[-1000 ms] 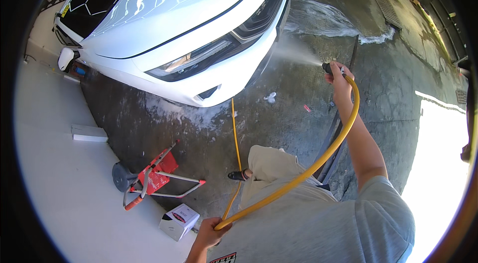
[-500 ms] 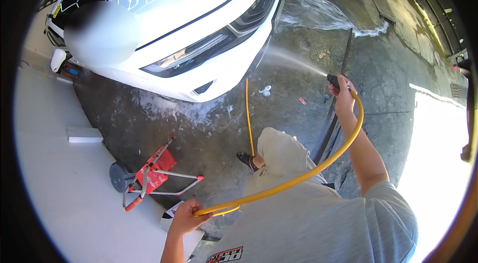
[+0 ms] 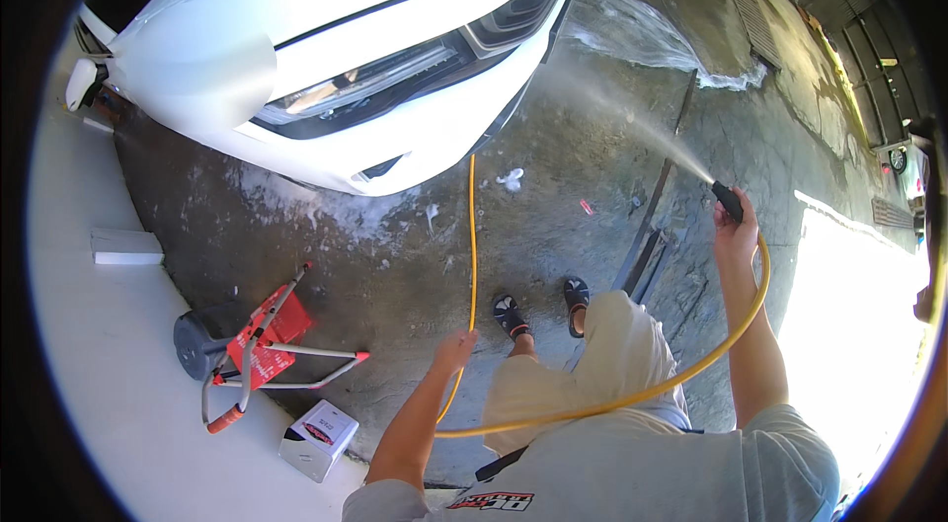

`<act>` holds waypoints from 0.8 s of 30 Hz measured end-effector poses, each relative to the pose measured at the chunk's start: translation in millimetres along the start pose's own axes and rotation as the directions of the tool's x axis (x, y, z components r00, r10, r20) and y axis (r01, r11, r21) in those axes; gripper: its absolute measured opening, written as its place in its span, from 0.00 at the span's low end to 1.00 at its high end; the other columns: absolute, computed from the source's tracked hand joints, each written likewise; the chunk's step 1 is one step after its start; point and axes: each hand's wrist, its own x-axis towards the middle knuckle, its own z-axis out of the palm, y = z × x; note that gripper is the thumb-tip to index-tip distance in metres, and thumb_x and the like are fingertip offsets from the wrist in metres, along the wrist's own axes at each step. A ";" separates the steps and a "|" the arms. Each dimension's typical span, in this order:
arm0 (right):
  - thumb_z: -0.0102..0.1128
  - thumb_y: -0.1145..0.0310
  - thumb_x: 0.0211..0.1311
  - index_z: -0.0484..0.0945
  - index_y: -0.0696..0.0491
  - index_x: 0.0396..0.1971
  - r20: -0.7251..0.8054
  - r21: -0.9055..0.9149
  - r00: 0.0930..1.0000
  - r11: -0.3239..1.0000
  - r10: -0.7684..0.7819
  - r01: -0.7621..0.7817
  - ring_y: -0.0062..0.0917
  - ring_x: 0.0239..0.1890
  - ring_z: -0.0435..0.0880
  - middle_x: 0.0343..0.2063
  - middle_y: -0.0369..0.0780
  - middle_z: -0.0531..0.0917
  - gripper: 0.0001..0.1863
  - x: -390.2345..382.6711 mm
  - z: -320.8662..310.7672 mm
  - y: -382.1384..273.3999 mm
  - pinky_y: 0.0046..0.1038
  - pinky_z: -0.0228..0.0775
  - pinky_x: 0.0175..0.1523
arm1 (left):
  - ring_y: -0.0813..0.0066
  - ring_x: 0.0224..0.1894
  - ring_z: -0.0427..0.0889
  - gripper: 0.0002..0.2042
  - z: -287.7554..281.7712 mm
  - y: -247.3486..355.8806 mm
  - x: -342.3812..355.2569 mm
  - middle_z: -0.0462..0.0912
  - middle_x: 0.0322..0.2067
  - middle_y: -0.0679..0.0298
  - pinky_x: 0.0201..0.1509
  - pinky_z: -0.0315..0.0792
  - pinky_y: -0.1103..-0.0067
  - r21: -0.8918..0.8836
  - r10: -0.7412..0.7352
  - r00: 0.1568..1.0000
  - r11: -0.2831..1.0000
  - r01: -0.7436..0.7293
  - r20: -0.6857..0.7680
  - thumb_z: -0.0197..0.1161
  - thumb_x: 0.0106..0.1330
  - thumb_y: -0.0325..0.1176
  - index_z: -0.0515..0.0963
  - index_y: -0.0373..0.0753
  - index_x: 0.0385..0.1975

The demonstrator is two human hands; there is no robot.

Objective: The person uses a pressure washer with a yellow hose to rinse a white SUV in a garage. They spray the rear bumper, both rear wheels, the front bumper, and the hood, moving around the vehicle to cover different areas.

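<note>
My right hand [image 3: 736, 231] is closed round a black spray nozzle [image 3: 729, 201], out to the right. A fan of water leaves it toward the front of the white car [image 3: 395, 161], up and to the left. The yellow hose [image 3: 632, 396] curves down from the nozzle, crosses in front of my body and bends back up. My left hand [image 3: 455, 350], low in the middle, is closed on the hose; its fingers are partly hidden. From there the hose stretches up to beneath the car's bumper.
At lower left, a red folding step stool [image 3: 267, 329] stands by a dark grey bucket [image 3: 200, 344]. Nearby are a white box [image 3: 321, 438] and a white wall [image 3: 89, 324]. Foam [image 3: 316, 206] lies on wet concrete near the car. A metal channel [image 3: 647, 265] runs along the ground.
My right hand has swung right and slightly down with the spraying nozzle. My left hand has moved up and right, to another part of the hose. Both my feet now show.
</note>
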 end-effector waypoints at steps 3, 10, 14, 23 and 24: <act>0.61 0.63 0.77 0.80 0.60 0.56 -0.031 -0.021 0.999 1.000 0.017 -0.017 0.27 0.35 0.86 0.43 0.44 0.86 0.18 23.4 -27.5 33.0 0.24 0.79 0.40 | 0.43 0.44 0.88 0.20 45.8 -15.3 112.1 0.89 0.35 0.46 0.47 0.77 0.55 0.038 0.001 0.991 0.999 0.004 -0.137 0.64 0.73 0.50 0.84 0.35 0.35; 0.47 0.65 0.84 0.74 0.66 0.63 0.072 -0.250 0.994 0.963 -0.086 0.101 0.21 0.55 0.84 0.67 0.53 0.78 0.21 100.5 -142.2 121.7 0.13 0.78 0.48 | 0.38 0.54 0.85 0.21 139.7 -74.7 423.2 0.86 0.49 0.38 0.57 0.79 0.54 -0.023 -0.156 0.971 0.988 0.154 -0.179 0.66 0.72 0.44 0.78 0.30 0.52; 0.37 0.60 0.87 0.69 0.68 0.68 0.031 -0.262 0.997 0.962 -0.071 0.076 0.19 0.49 0.82 0.70 0.54 0.74 0.27 124.3 -234.6 182.1 0.15 0.79 0.49 | 0.37 0.61 0.81 0.27 170.3 -105.0 532.7 0.80 0.58 0.39 0.63 0.77 0.54 0.081 -0.158 0.900 0.975 0.208 -0.406 0.66 0.73 0.47 0.72 0.31 0.61; 0.38 0.59 0.88 0.66 0.65 0.69 -0.120 -0.175 0.984 0.979 -0.129 0.107 0.19 0.41 0.85 0.67 0.57 0.75 0.26 149.7 -339.5 237.3 0.18 0.86 0.46 | 0.46 0.62 0.82 0.23 179.7 -107.1 601.2 0.83 0.58 0.45 0.64 0.78 0.57 0.394 -0.275 0.835 0.783 0.482 -0.476 0.62 0.76 0.41 0.68 0.34 0.63; 0.39 0.59 0.87 0.67 0.64 0.68 -0.145 -0.142 0.981 0.984 -0.132 0.112 0.20 0.38 0.85 0.66 0.56 0.76 0.25 149.9 -342.9 234.6 0.19 0.86 0.44 | 0.44 0.60 0.83 0.23 177.3 -102.1 604.9 0.83 0.56 0.44 0.62 0.78 0.56 0.388 -0.210 0.851 0.820 0.421 -0.481 0.62 0.76 0.40 0.68 0.34 0.63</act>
